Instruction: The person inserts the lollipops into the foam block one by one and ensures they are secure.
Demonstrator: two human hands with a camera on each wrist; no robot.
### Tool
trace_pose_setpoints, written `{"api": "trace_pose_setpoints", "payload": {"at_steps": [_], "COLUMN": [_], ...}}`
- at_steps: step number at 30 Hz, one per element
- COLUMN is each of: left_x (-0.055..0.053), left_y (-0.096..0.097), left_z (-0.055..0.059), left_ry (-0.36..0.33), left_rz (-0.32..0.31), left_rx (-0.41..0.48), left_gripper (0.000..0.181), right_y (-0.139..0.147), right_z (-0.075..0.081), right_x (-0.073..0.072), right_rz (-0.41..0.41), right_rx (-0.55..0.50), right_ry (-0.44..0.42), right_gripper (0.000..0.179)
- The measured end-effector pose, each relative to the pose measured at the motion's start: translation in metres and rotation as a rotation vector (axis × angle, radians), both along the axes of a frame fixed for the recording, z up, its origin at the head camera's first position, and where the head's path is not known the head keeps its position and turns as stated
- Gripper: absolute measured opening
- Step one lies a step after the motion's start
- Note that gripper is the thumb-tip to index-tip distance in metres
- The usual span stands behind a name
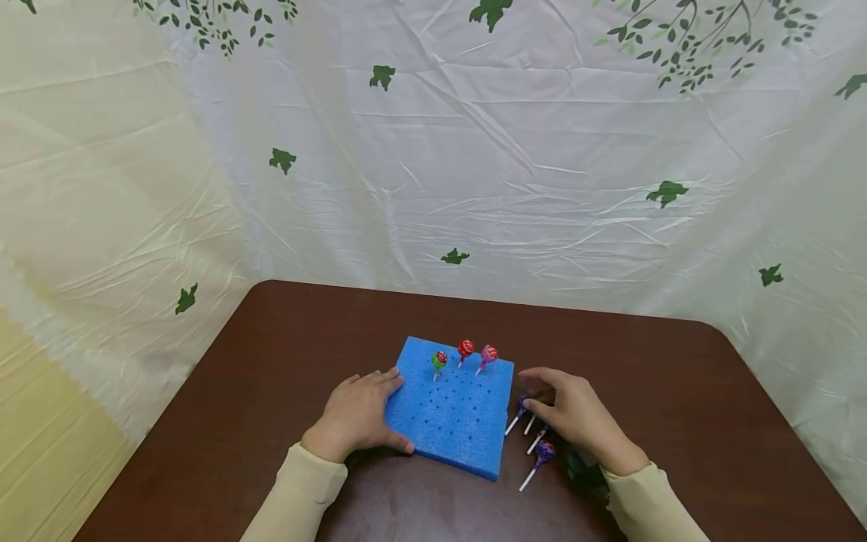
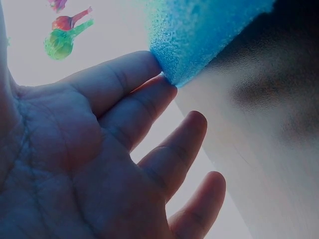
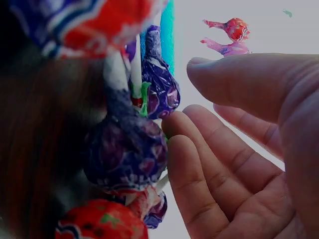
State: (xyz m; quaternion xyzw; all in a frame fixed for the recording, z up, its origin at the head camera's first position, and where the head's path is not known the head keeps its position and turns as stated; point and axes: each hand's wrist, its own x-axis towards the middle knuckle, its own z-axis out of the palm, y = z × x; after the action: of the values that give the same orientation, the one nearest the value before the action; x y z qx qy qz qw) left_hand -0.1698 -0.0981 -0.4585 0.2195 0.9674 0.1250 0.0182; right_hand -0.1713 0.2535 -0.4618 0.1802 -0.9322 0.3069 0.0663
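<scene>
A blue foam board (image 1: 450, 421) with rows of small holes lies on the table. Green-red (image 1: 439, 360), red (image 1: 465, 348) and pink (image 1: 489, 353) lollipops stand upright along its far part. My left hand (image 1: 362, 414) rests at the board's left side, thumb by the near corner; in the left wrist view two nearly straight fingers (image 2: 142, 102) touch its edge. My right hand (image 1: 572, 410) hovers over several loose lollipops right of the board, thumb and fingers apart with nothing between them. A purple lollipop (image 3: 127, 149) lies beside its fingertips. Part of the pile is hidden under this hand.
The brown table (image 1: 305, 339) has rounded far corners. Another purple lollipop (image 1: 545, 452) lies nearest me, its stick pointing toward the front. A dark object (image 1: 582, 468) sits partly under the right wrist. A white leaf-print cloth (image 1: 339, 188) hangs behind the table.
</scene>
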Motion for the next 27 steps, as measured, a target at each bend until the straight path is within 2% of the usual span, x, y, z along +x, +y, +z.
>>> {"api": "trace_pose_setpoints", "payload": {"at_steps": [15, 21, 27], "left_x": [0.0, 0.0008, -0.0002], "left_y": [0.0, -0.0003, -0.0003], "left_z": [-0.0028, -0.0033, -0.0051], "left_ry": [0.004, 0.009, 0.013], "left_rz": [0.0, -0.001, -0.001], "left_rx": [0.009, 0.006, 0.001], "left_gripper": [0.108, 0.108, 0.108], "right_y": [0.0055, 0.0053, 0.0041], "right_z": [-0.0023, -0.0054, -0.0076], "right_x": [0.0007, 0.0008, 0.0], "right_rz": [0.012, 0.031, 0.021], "right_rx": [0.12, 0.132, 0.191], "right_ry": [-0.003, 0.031, 0.059], "right_gripper": [0.037, 0.034, 0.031]}}
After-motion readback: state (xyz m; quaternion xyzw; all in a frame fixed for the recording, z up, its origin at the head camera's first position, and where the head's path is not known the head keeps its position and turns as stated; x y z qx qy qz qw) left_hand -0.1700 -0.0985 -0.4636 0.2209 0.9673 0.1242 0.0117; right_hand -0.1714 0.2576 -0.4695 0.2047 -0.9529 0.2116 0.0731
